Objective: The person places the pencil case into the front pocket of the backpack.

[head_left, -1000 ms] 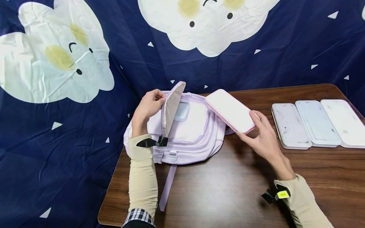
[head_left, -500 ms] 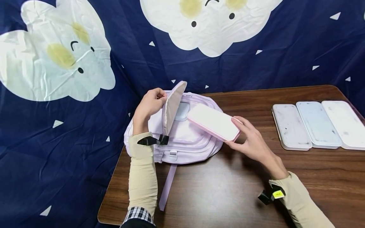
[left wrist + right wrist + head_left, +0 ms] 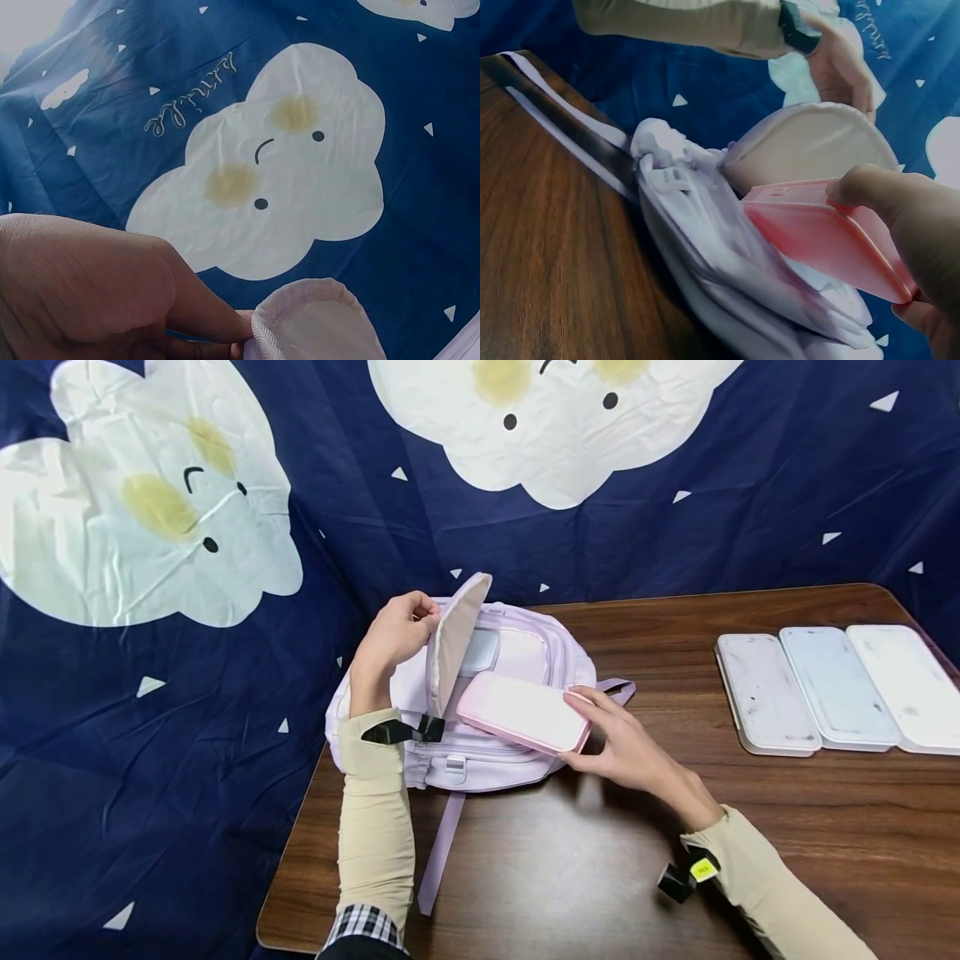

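Note:
A lavender backpack [image 3: 420, 693] lies on the table, its front flap [image 3: 455, 639] lifted upright. My left hand [image 3: 395, 631] pinches the edge of that flap. With thumb and fingers, my right hand [image 3: 618, 739] grips the near right end of a flat pink case [image 3: 521, 712] with a white top. The case is over the backpack's front, its far end close beside the flap. In the right wrist view the pink case [image 3: 817, 232] slants across the bag's opening below the raised flap. A pale grey-blue rounded piece [image 3: 480, 652] shows partly behind the flap.
Three flat cases lie side by side at the right: a greyish one [image 3: 768, 693], a pale blue one [image 3: 838, 689] and a white one [image 3: 907, 689]. A lavender strap [image 3: 442, 852] trails toward the front. A dark blue cloud-print curtain [image 3: 337, 485] hangs behind the wooden table [image 3: 600, 868].
My right hand has carried the pink case left and toward me, from the backpack's right side to over its front beside the flap. The left hand stays on the flap.

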The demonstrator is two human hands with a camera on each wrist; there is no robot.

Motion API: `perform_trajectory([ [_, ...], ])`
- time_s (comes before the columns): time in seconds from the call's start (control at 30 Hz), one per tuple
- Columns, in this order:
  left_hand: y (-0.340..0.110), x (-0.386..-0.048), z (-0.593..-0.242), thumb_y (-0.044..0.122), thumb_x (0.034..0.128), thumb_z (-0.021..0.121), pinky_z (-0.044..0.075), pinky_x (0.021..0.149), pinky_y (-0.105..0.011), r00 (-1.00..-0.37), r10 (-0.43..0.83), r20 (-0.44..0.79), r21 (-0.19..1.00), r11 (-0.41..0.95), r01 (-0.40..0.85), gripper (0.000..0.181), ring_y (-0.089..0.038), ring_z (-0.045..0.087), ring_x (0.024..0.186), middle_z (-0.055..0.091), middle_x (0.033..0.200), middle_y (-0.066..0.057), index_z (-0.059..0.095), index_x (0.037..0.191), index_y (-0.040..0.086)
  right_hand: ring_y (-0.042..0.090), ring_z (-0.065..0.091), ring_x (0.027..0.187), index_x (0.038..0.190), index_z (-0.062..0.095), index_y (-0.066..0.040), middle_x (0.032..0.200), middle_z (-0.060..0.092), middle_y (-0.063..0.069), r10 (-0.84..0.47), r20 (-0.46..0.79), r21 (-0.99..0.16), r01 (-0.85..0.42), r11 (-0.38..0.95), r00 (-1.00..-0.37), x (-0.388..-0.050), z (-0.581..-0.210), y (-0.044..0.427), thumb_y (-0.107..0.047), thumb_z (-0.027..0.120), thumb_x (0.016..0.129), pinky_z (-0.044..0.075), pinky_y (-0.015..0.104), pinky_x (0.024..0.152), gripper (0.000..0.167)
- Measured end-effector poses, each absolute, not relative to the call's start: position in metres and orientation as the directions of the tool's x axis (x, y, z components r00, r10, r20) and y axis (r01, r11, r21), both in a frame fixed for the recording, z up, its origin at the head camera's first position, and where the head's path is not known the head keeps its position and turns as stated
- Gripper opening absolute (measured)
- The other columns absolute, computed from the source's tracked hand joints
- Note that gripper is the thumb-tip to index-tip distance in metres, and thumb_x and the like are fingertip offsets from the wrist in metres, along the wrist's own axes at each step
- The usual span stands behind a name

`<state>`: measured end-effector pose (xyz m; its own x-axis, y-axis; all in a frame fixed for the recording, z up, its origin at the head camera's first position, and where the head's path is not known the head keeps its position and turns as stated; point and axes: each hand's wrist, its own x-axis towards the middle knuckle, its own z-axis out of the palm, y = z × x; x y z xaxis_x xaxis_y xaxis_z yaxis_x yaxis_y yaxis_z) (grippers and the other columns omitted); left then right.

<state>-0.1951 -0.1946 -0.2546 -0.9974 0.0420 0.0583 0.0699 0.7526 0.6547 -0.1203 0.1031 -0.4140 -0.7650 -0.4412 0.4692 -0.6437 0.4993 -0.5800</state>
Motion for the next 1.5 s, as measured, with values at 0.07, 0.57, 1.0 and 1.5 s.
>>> perform_trajectory([
  [0.07, -0.194, -0.195, -0.254, 0.010, 0.0909, 0.052, 0.041, 0.069, -0.030, -0.997, 0.042, 0.059, 0.648, 0.759, 0.070, 0.014, -0.022, 0.054, 0.084, 0.060, 0.094, -0.010, 0.062, 0.099, 0.004, 0.025, 0.049, 0.124, 0.134, 0.053, -0.003, 0.137, 0.049, 0.012, -0.453, 0.448, -0.594, -0.635, 0.493, -0.771, -0.123, -0.416, 0.100, -0.032, 0.081, 0.069, 0.040, 0.045, 0.101, 0.077],
  [0.57, -0.194, -0.195, -0.258, 0.010, 0.0936, 0.051, 0.042, 0.067, -0.029, -0.997, 0.057, 0.056, 0.657, 0.750, 0.080, 0.014, -0.022, 0.053, 0.085, 0.059, 0.092, -0.009, 0.061, 0.101, 0.002, 0.028, 0.046, 0.125, 0.135, 0.052, -0.005, 0.136, 0.048, 0.013, -0.468, 0.358, -0.671, -0.571, 0.473, -0.808, -0.151, -0.428, 0.084, -0.032, 0.084, 0.069, 0.038, 0.048, 0.104, 0.078],
  [1.0, -0.193, -0.194, -0.258, 0.006, 0.0928, 0.050, 0.042, 0.066, -0.027, -0.994, 0.083, 0.067, 0.692, 0.714, 0.106, 0.015, -0.019, 0.052, 0.080, 0.058, 0.092, -0.011, 0.060, 0.101, -0.002, 0.031, 0.044, 0.130, 0.134, 0.050, 0.001, 0.137, 0.050, 0.017, -0.482, 0.375, -0.657, -0.594, 0.465, -0.792, -0.162, -0.426, 0.061, -0.028, 0.084, 0.070, 0.033, 0.044, 0.110, 0.078],
  [1.5, -0.193, -0.195, -0.258, 0.006, 0.0930, 0.050, 0.042, 0.067, -0.027, -0.994, 0.088, 0.067, 0.693, 0.713, 0.109, 0.015, -0.019, 0.051, 0.079, 0.058, 0.092, -0.012, 0.060, 0.100, -0.003, 0.025, 0.046, 0.126, 0.135, 0.048, 0.001, 0.134, 0.049, 0.013, -0.488, 0.383, -0.666, -0.601, 0.443, -0.784, -0.168, -0.427, 0.045, -0.028, 0.085, 0.070, 0.034, 0.040, 0.110, 0.080],
])
